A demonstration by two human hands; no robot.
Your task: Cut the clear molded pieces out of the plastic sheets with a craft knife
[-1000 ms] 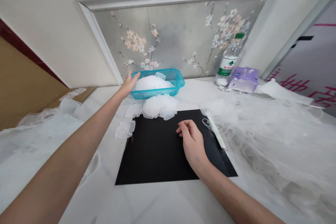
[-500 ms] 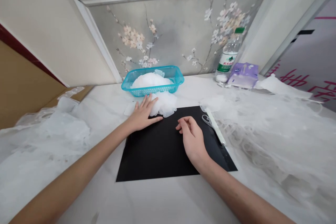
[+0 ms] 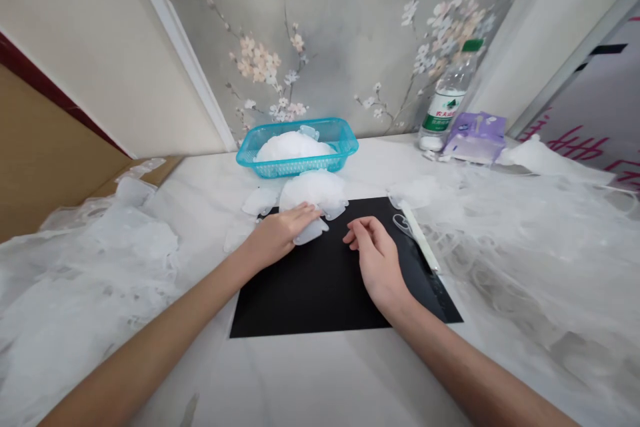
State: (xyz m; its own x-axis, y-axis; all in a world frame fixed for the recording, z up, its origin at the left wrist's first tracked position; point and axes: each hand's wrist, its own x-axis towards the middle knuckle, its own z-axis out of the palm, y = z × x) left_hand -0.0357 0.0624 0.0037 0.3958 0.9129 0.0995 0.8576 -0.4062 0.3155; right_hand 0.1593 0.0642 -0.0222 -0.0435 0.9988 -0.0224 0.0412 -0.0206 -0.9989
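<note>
Left hand point(image 3: 280, 237) lies palm down against a gathered mass of sheer white fabric point(image 3: 313, 190) at the far edge of a black mat point(image 3: 310, 300). Its fingers are extended and together; a grip cannot be confirmed. Right hand point(image 3: 377, 260) rests on the mat, relaxed and empty, near a pair of scissors point(image 3: 403, 223) and a white strip point(image 3: 420, 237). A turquoise plastic basket point(image 3: 300, 167) sits just behind the fabric, heaped with more white material point(image 3: 293, 147). A water bottle point(image 3: 445, 107) and a tissue pack point(image 3: 475, 139) stand farther right, and sheer white netting point(image 3: 530, 260) lies along the marble counter point(image 3: 320, 373). The fabric's long axis runs side to side, along the mat's edge. Its outline is hard to make out, and the left hand hides its near part.
</note>
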